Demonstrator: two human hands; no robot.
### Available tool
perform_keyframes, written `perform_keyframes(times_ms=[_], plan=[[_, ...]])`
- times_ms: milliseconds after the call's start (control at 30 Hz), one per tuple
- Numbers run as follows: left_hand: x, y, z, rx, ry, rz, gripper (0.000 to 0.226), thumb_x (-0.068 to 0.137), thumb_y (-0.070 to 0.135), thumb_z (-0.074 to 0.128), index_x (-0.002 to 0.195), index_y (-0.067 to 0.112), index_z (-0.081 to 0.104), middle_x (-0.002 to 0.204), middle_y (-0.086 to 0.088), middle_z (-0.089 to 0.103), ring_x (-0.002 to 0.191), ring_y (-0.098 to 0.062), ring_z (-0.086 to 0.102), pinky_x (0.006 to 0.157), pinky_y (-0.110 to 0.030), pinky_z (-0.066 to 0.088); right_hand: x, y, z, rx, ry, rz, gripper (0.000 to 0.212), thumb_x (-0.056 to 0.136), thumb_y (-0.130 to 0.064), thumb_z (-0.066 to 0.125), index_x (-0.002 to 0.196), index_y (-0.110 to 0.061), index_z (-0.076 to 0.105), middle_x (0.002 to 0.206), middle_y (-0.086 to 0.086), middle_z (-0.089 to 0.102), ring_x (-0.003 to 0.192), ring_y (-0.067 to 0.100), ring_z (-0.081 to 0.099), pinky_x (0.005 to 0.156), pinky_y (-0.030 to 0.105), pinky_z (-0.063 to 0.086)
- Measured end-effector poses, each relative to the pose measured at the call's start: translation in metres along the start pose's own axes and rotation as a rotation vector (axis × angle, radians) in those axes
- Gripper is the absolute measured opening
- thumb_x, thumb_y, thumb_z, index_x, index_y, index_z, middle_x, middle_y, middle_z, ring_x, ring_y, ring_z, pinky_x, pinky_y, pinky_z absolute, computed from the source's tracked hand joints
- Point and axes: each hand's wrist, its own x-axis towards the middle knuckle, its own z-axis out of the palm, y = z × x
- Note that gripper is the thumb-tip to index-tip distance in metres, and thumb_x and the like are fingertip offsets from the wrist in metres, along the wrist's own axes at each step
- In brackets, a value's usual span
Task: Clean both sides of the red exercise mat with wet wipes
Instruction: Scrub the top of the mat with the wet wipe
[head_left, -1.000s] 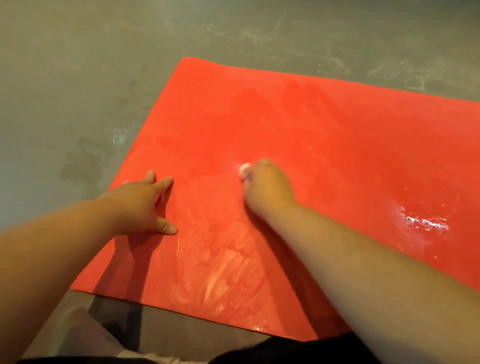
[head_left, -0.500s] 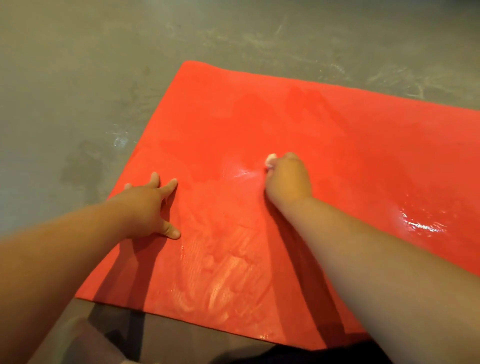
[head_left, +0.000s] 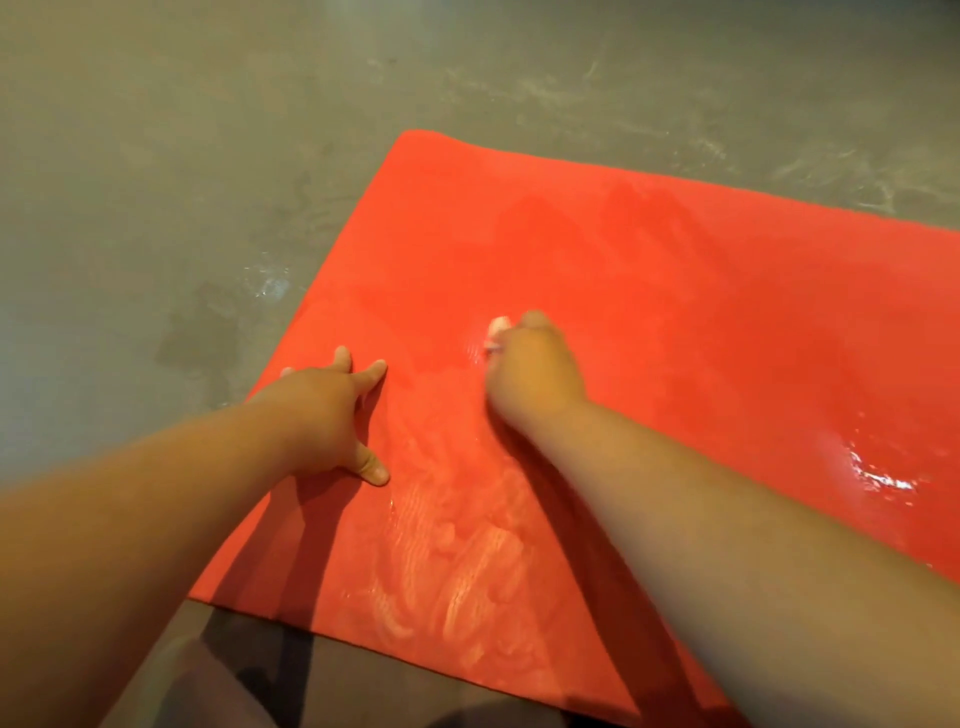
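red exercise mat (head_left: 675, 291) lies flat on the grey concrete floor (head_left: 156, 156). left hand (head_left: 327, 415) presses on the mat near its left edge, fingers spread, holding nothing. right hand (head_left: 535, 374) is closed in a fist around a small white wet wipe (head_left: 496, 328) against the mat's middle. wet streaks shine on the near part.

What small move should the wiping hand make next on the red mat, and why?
Probably push the right hand, closed on the white wet wipe, toward the far edge of the red exercise mat: smears lie nearer, the far part looks dry.
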Motion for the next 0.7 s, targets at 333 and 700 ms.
perform_keyframes(times_ms=[333,700], plan=[[0.006,-0.004,0.002,0.006,0.009,0.024,0.13,0.059,0.06,0.08,0.153,0.028,-0.002,0.16,-0.014,-0.006,0.141,-0.036,0.028,0.115,-0.052,0.02,0.031,0.081,-0.051,-0.229,0.065,0.32,0.029,0.095,-0.008,0.042,0.106,0.007,0.065,0.108,0.026,0.06,0.106,0.039,0.055,0.091,0.04,0.042],[0.017,-0.024,0.002,-0.163,0.193,-0.012,0.115,0.061,0.052,0.084,0.152,0.03,0.017,0.16,-0.001,0.017,0.143,-0.023,0.027,0.112,-0.041,0.032,0.029,-0.001,-0.006,0.013,-0.081,-0.078,0.03,0.092,-0.011,0.048,0.114,-0.016,0.069,0.106,0.016,0.055,0.095,0.033,0.058,0.08,0.036,0.044]])
